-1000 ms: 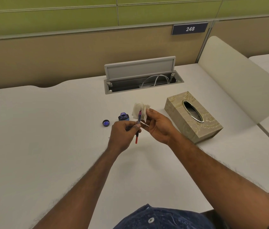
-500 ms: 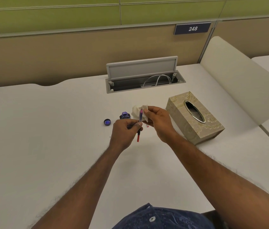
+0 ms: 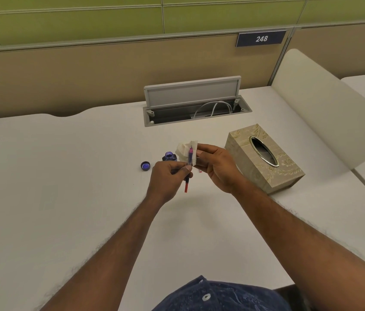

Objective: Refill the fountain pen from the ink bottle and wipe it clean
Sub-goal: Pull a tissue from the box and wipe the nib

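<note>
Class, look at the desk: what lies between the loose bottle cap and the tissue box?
In the head view, between the cap and the tissue box stand the open ink bottle, then both hands, left and right, holding pen and tissue.

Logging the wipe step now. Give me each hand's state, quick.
Left hand: closed, grip on the fountain pen near its lower half.
Right hand: closed, holding the tissue against the pen's upper end.

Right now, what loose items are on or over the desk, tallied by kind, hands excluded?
Fountain pen: 1
Tissue: 1
Ink bottle: 1
Bottle cap: 1
Tissue box: 1
Total: 5
</note>
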Motion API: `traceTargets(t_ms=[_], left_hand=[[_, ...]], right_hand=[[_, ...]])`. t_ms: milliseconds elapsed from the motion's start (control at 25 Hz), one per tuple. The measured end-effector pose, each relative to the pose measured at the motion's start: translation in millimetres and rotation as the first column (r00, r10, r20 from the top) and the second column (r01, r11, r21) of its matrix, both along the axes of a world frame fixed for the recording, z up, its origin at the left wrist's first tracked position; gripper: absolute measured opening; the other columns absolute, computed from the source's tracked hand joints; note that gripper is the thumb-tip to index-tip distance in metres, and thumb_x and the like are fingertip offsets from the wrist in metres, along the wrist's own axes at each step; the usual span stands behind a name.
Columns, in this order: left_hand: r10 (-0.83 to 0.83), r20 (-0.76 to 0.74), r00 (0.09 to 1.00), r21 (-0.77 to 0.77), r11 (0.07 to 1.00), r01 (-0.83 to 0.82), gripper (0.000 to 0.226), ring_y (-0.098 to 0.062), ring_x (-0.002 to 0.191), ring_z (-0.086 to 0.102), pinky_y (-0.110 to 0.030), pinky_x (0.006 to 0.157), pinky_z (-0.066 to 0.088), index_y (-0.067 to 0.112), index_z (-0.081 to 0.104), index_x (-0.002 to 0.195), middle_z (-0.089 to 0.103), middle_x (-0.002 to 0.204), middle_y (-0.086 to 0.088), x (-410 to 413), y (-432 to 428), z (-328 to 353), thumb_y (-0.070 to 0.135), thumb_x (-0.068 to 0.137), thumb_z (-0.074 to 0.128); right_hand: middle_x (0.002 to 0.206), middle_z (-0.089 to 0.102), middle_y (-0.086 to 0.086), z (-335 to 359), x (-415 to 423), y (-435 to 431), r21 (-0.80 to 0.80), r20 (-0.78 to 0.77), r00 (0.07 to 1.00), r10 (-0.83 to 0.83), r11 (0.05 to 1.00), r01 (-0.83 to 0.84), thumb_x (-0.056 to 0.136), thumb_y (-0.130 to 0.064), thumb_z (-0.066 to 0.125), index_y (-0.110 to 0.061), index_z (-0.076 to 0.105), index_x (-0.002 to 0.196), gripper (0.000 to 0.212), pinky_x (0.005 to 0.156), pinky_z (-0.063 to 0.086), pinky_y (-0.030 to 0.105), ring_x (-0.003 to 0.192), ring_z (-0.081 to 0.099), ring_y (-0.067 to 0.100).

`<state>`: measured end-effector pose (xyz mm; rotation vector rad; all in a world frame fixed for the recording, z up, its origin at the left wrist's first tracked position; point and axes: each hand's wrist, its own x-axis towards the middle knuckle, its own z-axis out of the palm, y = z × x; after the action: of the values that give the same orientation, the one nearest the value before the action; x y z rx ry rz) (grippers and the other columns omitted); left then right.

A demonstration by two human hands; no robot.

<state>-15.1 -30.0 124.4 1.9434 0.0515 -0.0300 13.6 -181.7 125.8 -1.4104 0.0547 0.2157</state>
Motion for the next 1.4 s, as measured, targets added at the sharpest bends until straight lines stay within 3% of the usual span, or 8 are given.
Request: traceTargets(t_ms=[160,480,880,1080,1400], left_hand=[[-0.025,-0.001,1.000,0.037,0.999,0.025,0.024,-0.021,0.081,0.072,-0.043,0.090,0.057,0.003,0.074,0.102,0.076,0.086,-0.009,0.6,1.4,-1.0,0.020,0.088,0.066],[-0.015,0.046,0.999,0.099,0.995,0.010,0.022,-0.017,0.079,0.073,-0.039,0.087,0.058,0.005,0.074,0.102,0.076,0.086,-0.009,0.0,-0.8,0.1,0.019,0.087,0.068],[0.014,0.035,0.999,0.101,0.995,-0.018,0.025,-0.019,0.085,0.071,-0.035,0.090,0.055,0.004,0.070,0.109,0.075,0.093,-0.011,-0.9,-5.3,-0.7,0.020,0.092,0.061],[0.053,0.034,0.998,0.098,0.994,-0.057,0.025,-0.015,0.081,0.072,-0.035,0.086,0.058,0.007,0.075,0.100,0.076,0.086,-0.006,2.0,-1.6,-4.2,0.025,0.084,0.071],[0.037,0.007,0.999,0.071,0.997,-0.038,0.017,-0.011,0.079,0.072,-0.024,0.081,0.054,0.008,0.075,0.097,0.074,0.079,-0.001,-1.5,0.4,-3.5,0.019,0.088,0.066]], right_hand=[[0.117,0.066,0.004,1.0,1.4,0.3,-0.004,0.009,1.000,0.003,1.000,-0.002,0.097,-0.009,0.051,-0.004,0.061,0.124,0.030,0.087,0.055,0.026,0.103,0.067,0.024],[0.112,0.066,0.011,7.3,8.3,6.1,-0.197,0.058,0.998,0.000,0.980,0.012,0.095,-0.010,0.055,0.000,0.062,0.120,0.027,0.094,0.052,0.033,0.100,0.065,0.027],[0.115,0.068,0.016,11.0,11.5,10.6,-0.218,0.075,0.997,-0.033,0.975,0.049,0.094,-0.011,0.058,0.001,0.064,0.118,0.028,0.096,0.052,0.036,0.102,0.066,0.031],[0.111,0.069,0.013,10.0,9.7,11.4,-0.225,0.089,0.990,-0.105,0.967,0.122,0.092,-0.012,0.061,-0.002,0.067,0.115,0.026,0.098,0.052,0.037,0.100,0.067,0.027],[0.117,0.065,0.007,7.1,25.1,-0.7,-0.164,0.045,0.952,-0.304,0.938,0.307,0.095,-0.014,0.057,-0.006,0.061,0.121,0.027,0.094,0.055,0.039,0.108,0.063,0.025]])
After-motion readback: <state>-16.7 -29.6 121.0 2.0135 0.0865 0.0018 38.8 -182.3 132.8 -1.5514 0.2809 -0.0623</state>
